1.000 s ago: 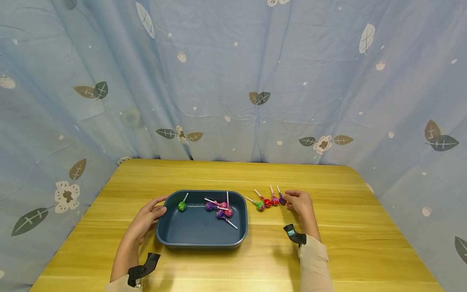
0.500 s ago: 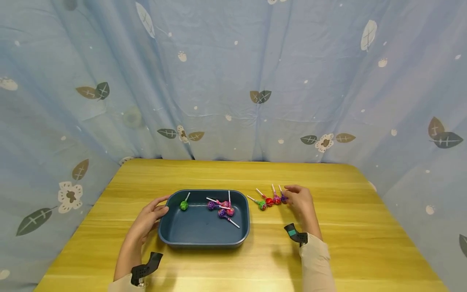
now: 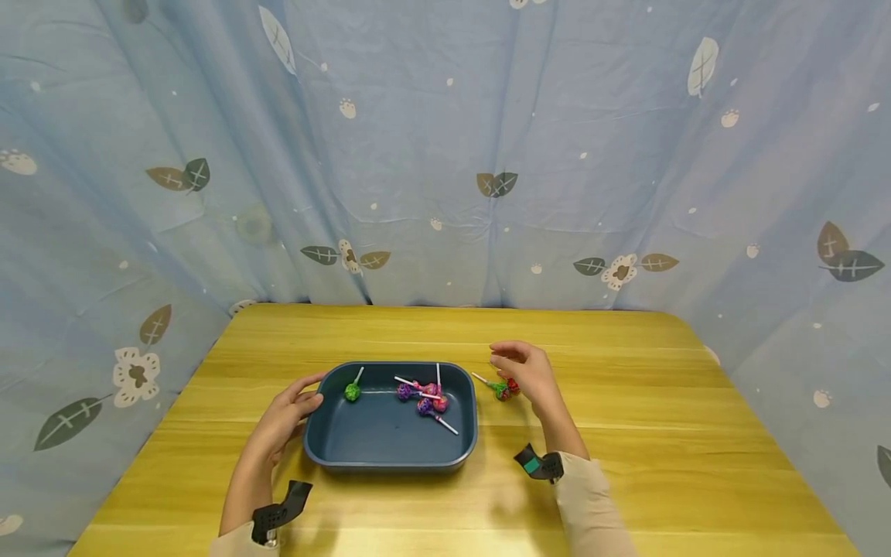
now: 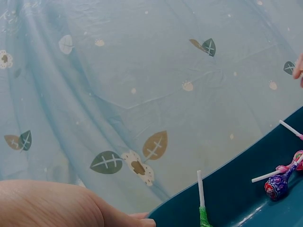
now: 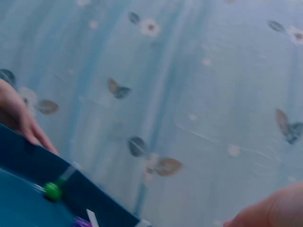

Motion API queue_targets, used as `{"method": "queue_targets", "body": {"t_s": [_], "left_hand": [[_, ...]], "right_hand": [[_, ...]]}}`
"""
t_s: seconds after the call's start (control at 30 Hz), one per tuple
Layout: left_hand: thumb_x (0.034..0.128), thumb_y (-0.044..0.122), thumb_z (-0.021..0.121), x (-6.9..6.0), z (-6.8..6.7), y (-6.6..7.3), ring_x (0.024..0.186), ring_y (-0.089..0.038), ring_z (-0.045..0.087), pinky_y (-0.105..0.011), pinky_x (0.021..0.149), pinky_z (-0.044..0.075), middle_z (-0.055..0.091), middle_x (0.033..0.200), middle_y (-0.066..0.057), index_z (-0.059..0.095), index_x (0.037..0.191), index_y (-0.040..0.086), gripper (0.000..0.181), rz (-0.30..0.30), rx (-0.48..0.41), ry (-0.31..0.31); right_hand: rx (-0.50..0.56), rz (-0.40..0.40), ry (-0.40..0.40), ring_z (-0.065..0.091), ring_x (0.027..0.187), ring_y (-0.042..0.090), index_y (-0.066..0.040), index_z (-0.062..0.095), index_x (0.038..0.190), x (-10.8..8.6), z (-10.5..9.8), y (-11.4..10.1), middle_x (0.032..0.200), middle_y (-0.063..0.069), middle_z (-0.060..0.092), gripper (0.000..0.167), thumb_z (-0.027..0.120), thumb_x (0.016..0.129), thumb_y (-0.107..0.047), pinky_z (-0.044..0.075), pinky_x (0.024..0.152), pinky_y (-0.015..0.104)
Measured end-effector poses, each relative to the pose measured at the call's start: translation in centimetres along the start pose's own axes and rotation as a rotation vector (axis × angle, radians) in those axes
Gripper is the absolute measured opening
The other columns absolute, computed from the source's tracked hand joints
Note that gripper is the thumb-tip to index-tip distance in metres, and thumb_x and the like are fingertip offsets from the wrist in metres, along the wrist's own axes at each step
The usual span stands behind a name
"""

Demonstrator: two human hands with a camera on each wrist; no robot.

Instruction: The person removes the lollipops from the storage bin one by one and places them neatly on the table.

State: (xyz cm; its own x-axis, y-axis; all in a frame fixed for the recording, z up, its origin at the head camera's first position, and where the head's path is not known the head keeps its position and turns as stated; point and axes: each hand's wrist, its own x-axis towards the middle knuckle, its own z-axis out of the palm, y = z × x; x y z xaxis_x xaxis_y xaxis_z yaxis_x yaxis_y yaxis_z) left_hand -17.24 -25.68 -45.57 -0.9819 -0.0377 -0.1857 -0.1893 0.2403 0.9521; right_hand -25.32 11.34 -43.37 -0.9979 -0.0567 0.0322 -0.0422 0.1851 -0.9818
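A dark blue rectangular tray (image 3: 390, 445) sits on the table, holding a green lollipop (image 3: 352, 393) in its far left corner and a cluster of purple lollipops (image 3: 425, 405) and pink lollipops (image 3: 441, 404) on its right side. My left hand (image 3: 281, 422) rests its fingers and thumb against the tray's left rim. My right hand (image 3: 529, 379) is above the loose lollipops right of the tray, its fingers loosely bent, and no lollipop shows at its fingertips. Below it lie a green lollipop (image 3: 500, 391) and a partly covered red lollipop (image 3: 513, 385). The pink and purple ones there are out of sight.
The yellow wooden table (image 3: 661, 433) extends to both sides of the tray. A pale blue curtain (image 3: 445, 155) with leaf prints hangs behind the table's back edge. Black wrist mounts (image 3: 278, 512) sit on both forearms.
My right hand has left the spot where it touched the purple lollipop at the row's right end and moved left over the row. My left hand keeps its place at the tray.
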Motion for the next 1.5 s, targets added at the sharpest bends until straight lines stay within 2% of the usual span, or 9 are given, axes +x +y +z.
{"method": "queue_targets", "body": {"t_s": [0.23,0.37,0.53,0.67,0.8,0.97,1.13,1.27,1.5], "left_hand": [[0.1038,0.013,0.043,-0.1,0.1,0.0,0.123,-0.043,0.047,-0.052,0.096,0.043,0.039,0.143,-0.03,0.031,0.15,0.007,0.048,0.002,-0.01,-0.012],[0.1039,0.013,0.043,0.0,0.0,-0.1,0.121,-0.043,0.049,-0.05,0.094,0.045,0.04,0.143,-0.03,0.032,0.15,0.008,0.048,0.006,-0.011,-0.01],[0.1038,0.014,0.043,0.1,-0.1,-0.1,0.119,-0.041,0.051,-0.045,0.089,0.048,0.041,0.142,-0.03,0.032,0.15,0.007,0.048,0.006,-0.004,-0.005],[0.1037,0.013,0.043,0.2,-0.2,-0.1,0.12,-0.041,0.05,-0.043,0.088,0.049,0.039,0.143,-0.03,0.032,0.15,0.007,0.048,0.001,0.0,-0.009],[0.1038,0.013,0.042,0.1,-0.2,-0.1,0.121,-0.042,0.049,-0.046,0.09,0.048,0.039,0.143,-0.03,0.031,0.15,0.007,0.048,-0.004,0.008,-0.008],[0.1037,0.014,0.043,0.2,-0.1,0.0,0.121,-0.042,0.05,-0.048,0.092,0.046,0.04,0.142,-0.031,0.031,0.15,0.006,0.049,-0.008,0.009,-0.009],[0.1039,0.013,0.042,0.2,-0.1,0.0,0.119,-0.041,0.052,-0.046,0.089,0.048,0.041,0.141,-0.031,0.031,0.15,0.006,0.048,-0.011,-0.003,-0.01],[0.1041,0.013,0.042,0.2,-0.1,0.0,0.118,-0.042,0.052,-0.046,0.087,0.049,0.039,0.142,-0.032,0.03,0.15,0.004,0.049,-0.001,-0.008,-0.017],[0.1042,0.012,0.042,0.2,0.0,0.0,0.121,-0.043,0.05,-0.048,0.088,0.048,0.039,0.142,-0.032,0.029,0.15,0.004,0.049,0.0,-0.009,-0.016]], "right_hand": [[0.019,-0.121,-0.108,0.066,0.088,0.025,0.007,0.068,0.107,-0.6,4.4,-1.4,0.1,0.017,0.068,0.021,0.068,0.088,-0.002,0.055,0.077,0.039],[0.022,-0.142,-0.18,0.066,0.087,0.027,0.006,0.068,0.106,-0.3,6.7,-1.4,0.099,0.016,0.068,0.02,0.067,0.088,-0.002,0.054,0.079,0.043],[0.075,-0.122,-0.288,0.064,0.095,0.04,0.008,0.066,0.11,-0.1,9.4,-1.8,0.103,0.019,0.067,0.023,0.066,0.09,-0.003,0.052,0.082,0.048],[0.103,-0.07,-0.358,0.063,0.099,0.04,0.009,0.065,0.112,-0.1,11.4,-2.2,0.103,0.018,0.067,0.025,0.066,0.09,-0.002,0.052,0.082,0.046],[0.073,-0.022,-0.41,0.064,0.098,0.036,0.006,0.067,0.112,-0.2,13.4,-2.9,0.103,0.012,0.067,0.023,0.067,0.09,-0.003,0.053,0.082,0.046],[-0.037,-0.009,-0.443,0.066,0.091,0.025,0.002,0.07,0.107,0.1,15.5,-3.5,0.098,0.005,0.067,0.019,0.068,0.09,-0.004,0.055,0.078,0.04],[-0.131,-0.026,-0.479,0.065,0.095,0.032,0.003,0.07,0.103,0.6,17.0,-3.5,0.093,0.005,0.067,0.014,0.063,0.091,0.001,0.056,0.074,0.036],[-0.212,-0.041,-0.467,0.065,0.093,0.032,0.004,0.07,0.097,0.9,17.8,-3.3,0.092,0.01,0.068,0.014,0.058,0.091,0.006,0.056,0.07,0.033],[-0.233,0.001,-0.467,0.066,0.093,0.029,0.004,0.069,0.107,1.2,18.2,-3.3,0.098,0.016,0.069,0.021,0.054,0.093,0.007,0.055,0.071,0.032]]}}
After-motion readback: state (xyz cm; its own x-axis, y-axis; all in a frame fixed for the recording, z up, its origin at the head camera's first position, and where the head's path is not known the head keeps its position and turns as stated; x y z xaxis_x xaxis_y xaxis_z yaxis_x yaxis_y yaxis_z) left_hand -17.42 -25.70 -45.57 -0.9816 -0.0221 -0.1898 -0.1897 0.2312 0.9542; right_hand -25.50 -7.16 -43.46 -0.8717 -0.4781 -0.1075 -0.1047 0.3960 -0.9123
